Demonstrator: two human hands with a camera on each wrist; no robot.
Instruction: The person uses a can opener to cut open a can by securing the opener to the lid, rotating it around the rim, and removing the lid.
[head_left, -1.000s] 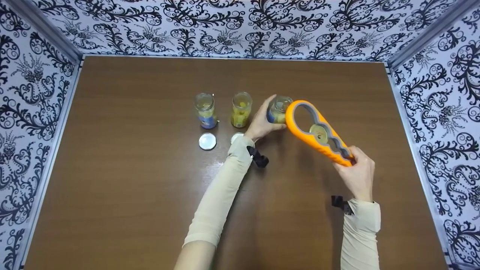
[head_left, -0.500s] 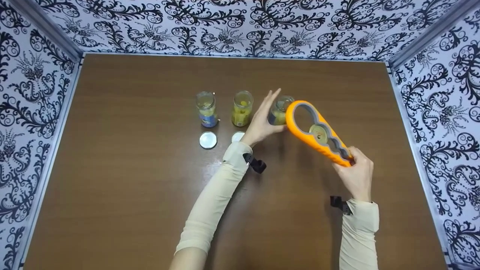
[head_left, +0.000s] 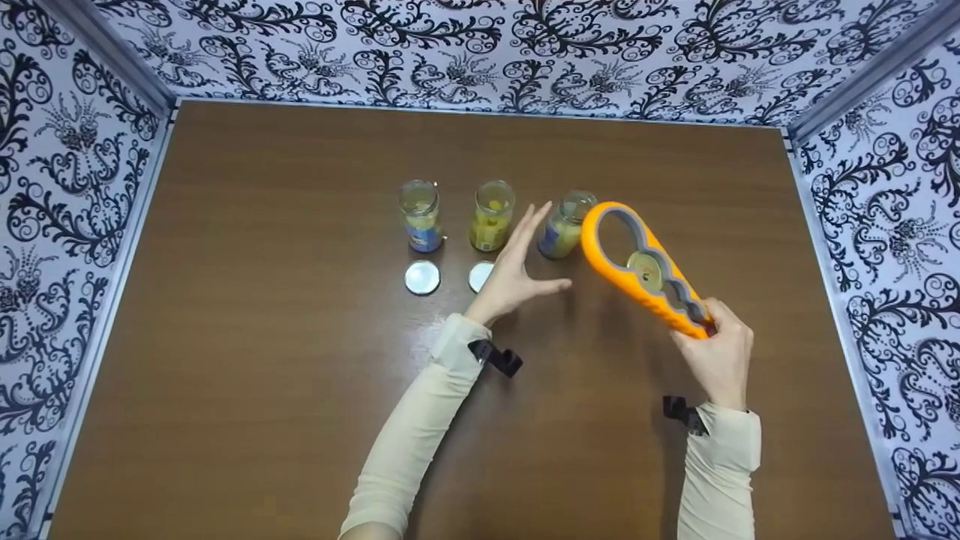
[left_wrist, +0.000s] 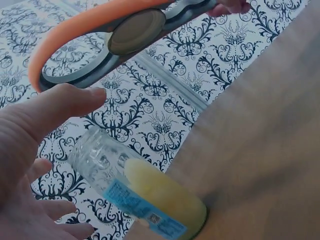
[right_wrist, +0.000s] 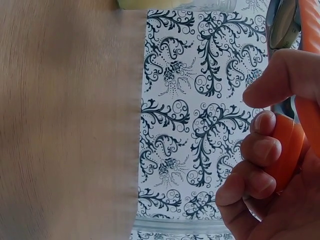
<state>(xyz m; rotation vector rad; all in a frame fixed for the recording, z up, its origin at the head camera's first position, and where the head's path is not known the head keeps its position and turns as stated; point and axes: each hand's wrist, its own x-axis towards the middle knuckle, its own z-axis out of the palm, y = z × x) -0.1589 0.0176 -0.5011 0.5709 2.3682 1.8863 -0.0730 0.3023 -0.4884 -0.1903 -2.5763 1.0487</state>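
My right hand (head_left: 720, 352) grips the narrow end of an orange jar opener (head_left: 619, 281) with a grey inner edge, held above the table. A gold-coloured jar lid (head_left: 646, 271) is lodged in one of its openings. My left hand (head_left: 514, 270) has its fingers straight and thumb spread, holding nothing. It is just left of an uncovered glass jar (left_wrist: 150, 190) with a blue label and pale yellow contents. In the left wrist view that jar stands beyond the thumb and fingers, apart from them.
Two more uncovered jars stand in the row to the left, one blue-labelled (head_left: 421, 217) and one with yellow-green pieces (head_left: 492, 217). A white lid (head_left: 422, 277) lies before the first; another lid (head_left: 480, 277) is partly behind my left hand. Patterned walls (head_left: 465, 60) bound the brown table (head_left: 262, 337).
My left hand has let go of the right-hand jar and drawn back toward me and to the left. The right hand with the jar opener has stayed nearly still.
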